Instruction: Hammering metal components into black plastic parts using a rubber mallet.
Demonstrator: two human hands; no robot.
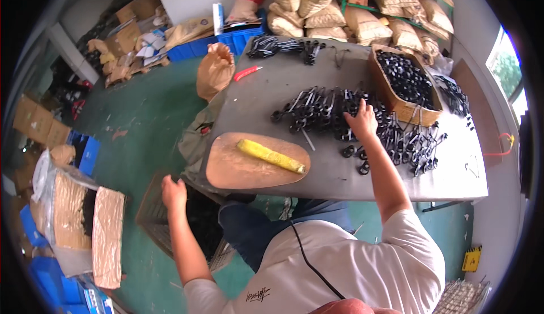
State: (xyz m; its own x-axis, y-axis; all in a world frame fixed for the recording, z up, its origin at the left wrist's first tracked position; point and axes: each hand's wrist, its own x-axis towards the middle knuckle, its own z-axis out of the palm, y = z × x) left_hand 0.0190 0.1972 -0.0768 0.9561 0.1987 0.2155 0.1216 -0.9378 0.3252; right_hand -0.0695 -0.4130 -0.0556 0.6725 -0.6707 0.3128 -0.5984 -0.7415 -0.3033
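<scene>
1. A broad grey table (249, 107) is standing on a green floor (133, 135), its edges bending in the wide view.
2. Stuffed tan sacks (317, 0) are sitting along the far wall, partly on a green shelf, and a crumpled brown paper bag (215, 73) is standing beside the table's left edge.
3. On the table, a rounded tan board (224, 164) is bearing a long yellow wrapped roll (271, 156); a red-handled knife (247, 73) is lying farther back.
4. Small glossy black parts with round ends and slim silvery rods (314, 107) are lying in a tangled heap across the table's middle and right, in front of an open cardboard box (409, 113) that is holding more black pieces.
5. The right hand (362, 122) is resting at this heap, fingers spread.
6. The left hand (173, 191) is hanging over the rim of a grey-brown crate (154, 220), fingers partly curled; whether it is gripping anything, I cannot tell.
7. The forearm is covering some of the heap, and the crate's dark contents are blurring into shadow.
</scene>
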